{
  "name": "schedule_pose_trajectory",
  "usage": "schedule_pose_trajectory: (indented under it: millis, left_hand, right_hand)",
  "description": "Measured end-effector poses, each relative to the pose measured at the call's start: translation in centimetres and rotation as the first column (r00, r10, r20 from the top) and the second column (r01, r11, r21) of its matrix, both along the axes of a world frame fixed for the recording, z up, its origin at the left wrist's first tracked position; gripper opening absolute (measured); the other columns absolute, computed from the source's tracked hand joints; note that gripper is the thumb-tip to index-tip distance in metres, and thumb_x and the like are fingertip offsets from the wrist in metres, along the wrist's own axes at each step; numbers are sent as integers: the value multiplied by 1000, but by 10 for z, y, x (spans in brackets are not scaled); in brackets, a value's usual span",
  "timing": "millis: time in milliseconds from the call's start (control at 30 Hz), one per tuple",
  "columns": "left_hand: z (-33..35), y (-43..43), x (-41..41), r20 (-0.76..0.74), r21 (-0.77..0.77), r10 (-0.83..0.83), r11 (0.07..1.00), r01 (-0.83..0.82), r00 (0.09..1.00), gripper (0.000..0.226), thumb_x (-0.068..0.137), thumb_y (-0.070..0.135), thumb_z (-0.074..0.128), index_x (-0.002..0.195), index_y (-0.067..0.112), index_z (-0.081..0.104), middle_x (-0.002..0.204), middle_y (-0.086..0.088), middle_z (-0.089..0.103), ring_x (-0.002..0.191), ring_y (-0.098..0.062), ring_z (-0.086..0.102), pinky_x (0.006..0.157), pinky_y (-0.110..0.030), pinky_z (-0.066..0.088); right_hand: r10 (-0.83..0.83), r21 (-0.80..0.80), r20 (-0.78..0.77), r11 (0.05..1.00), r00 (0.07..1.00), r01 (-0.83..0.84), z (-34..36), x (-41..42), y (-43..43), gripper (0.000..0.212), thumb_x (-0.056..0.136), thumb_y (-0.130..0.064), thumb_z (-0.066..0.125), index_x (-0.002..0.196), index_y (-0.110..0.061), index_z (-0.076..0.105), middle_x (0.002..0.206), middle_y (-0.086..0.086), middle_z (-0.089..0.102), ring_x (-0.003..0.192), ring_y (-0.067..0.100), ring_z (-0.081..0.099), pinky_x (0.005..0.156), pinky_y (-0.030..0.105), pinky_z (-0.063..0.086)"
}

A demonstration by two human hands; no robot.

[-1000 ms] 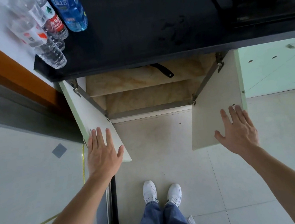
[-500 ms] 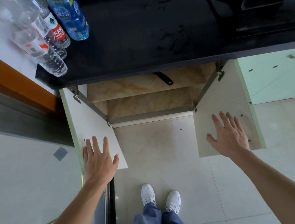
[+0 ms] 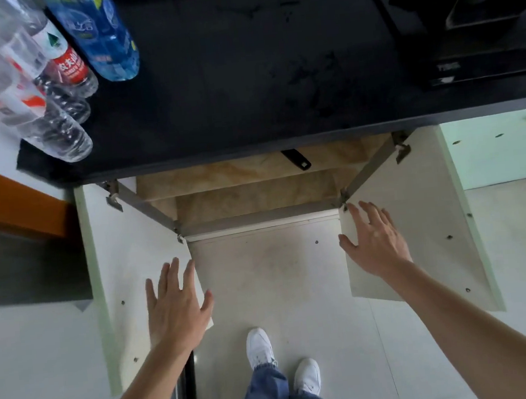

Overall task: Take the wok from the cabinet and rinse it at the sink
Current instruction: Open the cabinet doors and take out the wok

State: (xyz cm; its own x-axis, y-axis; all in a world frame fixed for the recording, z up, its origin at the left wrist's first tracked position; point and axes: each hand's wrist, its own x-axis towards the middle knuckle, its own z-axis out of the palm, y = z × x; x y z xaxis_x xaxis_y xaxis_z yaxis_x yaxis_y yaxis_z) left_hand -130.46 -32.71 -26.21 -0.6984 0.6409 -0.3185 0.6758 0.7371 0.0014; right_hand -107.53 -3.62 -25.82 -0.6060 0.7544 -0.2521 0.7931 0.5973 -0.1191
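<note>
Single head view from wide-angle worn camera. Faces forward and steeply down, over front edge of black tabletop [image 3: 244, 73] into open cabinet [image 3: 255, 200] beneath. Floor [image 3: 278, 277] and own shoes [image 3: 260, 347] sit at bottom centre, directly below lens. Forearms [image 3: 457, 325] enter from lower corners. Close range, straight edges bowed.

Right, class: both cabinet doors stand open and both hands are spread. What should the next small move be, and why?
Probably reach the right hand in toward the black handle peeking from under the countertop; it is likely the wok's, and neither hand holds anything yet.
</note>
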Motion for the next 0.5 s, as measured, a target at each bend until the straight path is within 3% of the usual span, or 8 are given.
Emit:
schedule_pose_trajectory:
  millis: [133,200,300,500]
  left_hand:
    - [-27,78,-18,157,195,13,980,-44,987,63,93,46,55,148,17,40,156,-8,42,144,-28,39,119,-51,25]
    - [-44,118,-21,219,298,-16,953,-51,976,60,93,47,56,144,17,43,150,-6,49,136,-29,47,113,-50,36]
    - [-64,173,-21,282,401,-71,915,-50,957,60,95,48,56,145,16,43,148,-5,51,134,-27,49,111,-42,40]
    - [-117,260,-30,471,580,-30,764,-283,882,58,93,52,57,141,21,48,143,-1,54,129,-21,53,108,-39,43]
  right_hand:
    - [-17,7,-74,1000,997,18,-28,-35,18,70,88,-46,61,145,-11,40,142,22,51,130,41,50,117,50,36]
    - [-38,1,-139,999,989,39,-43,-51,28,67,88,-43,64,141,-7,45,134,23,57,120,43,56,107,50,45]
    - [-36,0,-255,999,966,37,-66,-72,44,63,88,-38,66,140,-6,48,128,22,60,110,44,61,94,50,52]
    - [-177,-176,-460,979,870,106,-102,-113,78,67,94,-48,57,150,-23,31,146,11,49,125,34,55,98,48,51]
